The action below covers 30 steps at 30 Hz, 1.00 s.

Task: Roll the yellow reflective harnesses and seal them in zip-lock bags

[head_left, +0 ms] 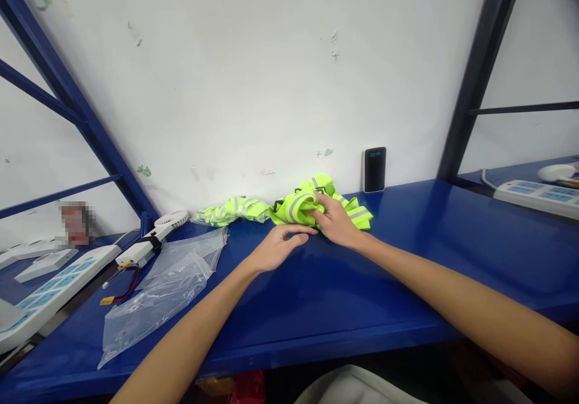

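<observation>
A bright yellow-green reflective strap bundle [294, 207] with grey stripes and black buckles lies heaped on the blue table near the wall. My right hand [335, 218] grips a rolled part of it between thumb and fingers. Beside its front edge, my left hand [281, 246] rests low over the table, fingers stretched out and thumb apart, its fingertips near or touching the bundle. Left of them lies a second yellow-green bundle [233, 210] that looks packed in clear plastic.
Clear zip bags [156, 307] lie on the table's left part. Behind them are a white handheld fan [172, 218] and a wire with a yellow connector [107, 300]. A power strip [58, 286] runs along the left. A dark device with a clock display [374, 170] leans at the wall.
</observation>
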Tool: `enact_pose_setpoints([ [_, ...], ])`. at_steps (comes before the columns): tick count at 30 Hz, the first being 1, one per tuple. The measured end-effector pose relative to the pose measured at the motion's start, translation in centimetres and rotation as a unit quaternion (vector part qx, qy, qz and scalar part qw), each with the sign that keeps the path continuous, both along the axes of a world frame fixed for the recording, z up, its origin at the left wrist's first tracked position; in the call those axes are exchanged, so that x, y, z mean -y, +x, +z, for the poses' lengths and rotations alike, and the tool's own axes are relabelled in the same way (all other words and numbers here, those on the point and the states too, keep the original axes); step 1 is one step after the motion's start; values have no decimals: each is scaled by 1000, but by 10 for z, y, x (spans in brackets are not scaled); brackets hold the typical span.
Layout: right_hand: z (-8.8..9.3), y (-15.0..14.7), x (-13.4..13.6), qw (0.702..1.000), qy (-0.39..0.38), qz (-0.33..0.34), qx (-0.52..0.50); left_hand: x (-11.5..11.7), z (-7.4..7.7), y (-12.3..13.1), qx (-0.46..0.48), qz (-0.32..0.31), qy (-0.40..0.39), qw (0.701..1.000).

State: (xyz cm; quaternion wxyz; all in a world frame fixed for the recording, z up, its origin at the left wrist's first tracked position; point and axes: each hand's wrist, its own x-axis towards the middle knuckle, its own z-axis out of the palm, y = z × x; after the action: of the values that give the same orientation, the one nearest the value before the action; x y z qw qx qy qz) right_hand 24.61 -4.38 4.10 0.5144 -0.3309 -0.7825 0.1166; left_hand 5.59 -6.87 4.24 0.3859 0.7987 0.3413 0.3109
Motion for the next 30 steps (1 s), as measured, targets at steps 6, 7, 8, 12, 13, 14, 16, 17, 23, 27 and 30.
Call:
enact_pose_setpoints([
  [6, 4, 5, -3, 997, -28, -41, -64, -3, -11, -2, -51, 296, 336, 893],
  [7, 3, 4, -2, 997, -35, -48, -51, -5, -10, -6, -43, 312, 367, 875],
  [8, 2, 3, 0, 997, -42, -53, -33, -7, -9, -11, -36, 311, 389, 866],
  [12, -6, -4, 9, 998, -35, -33, 38, -14, -4, -24, -55, 156, 353, 921],
  [13, -7, -6, 11, 998, -25, -27, 52, -15, -5, -25, -64, 102, 315, 941],
  [14, -9, -7, 12, 997, -15, -26, 65, -16, -7, -25, -67, 57, 274, 958],
  [16, -11, -8, 14, 995, 2, -35, 90, -18, -14, -24, -50, 6, 204, 978],
  [17, -13, -8, 15, 994, 13, -44, 102, -19, -18, -22, -36, -2, 178, 983],
  [23, -24, -10, 13, 982, 129, -59, 129, -20, -25, -17, 10, 29, 146, 989],
  [27, -27, -9, 14, 962, 232, -48, 134, -18, -20, -17, -1, 29, 158, 987],
  [30, -26, -9, 15, 945, 291, -69, 136, -18, -21, -16, -6, 52, 172, 984],
])
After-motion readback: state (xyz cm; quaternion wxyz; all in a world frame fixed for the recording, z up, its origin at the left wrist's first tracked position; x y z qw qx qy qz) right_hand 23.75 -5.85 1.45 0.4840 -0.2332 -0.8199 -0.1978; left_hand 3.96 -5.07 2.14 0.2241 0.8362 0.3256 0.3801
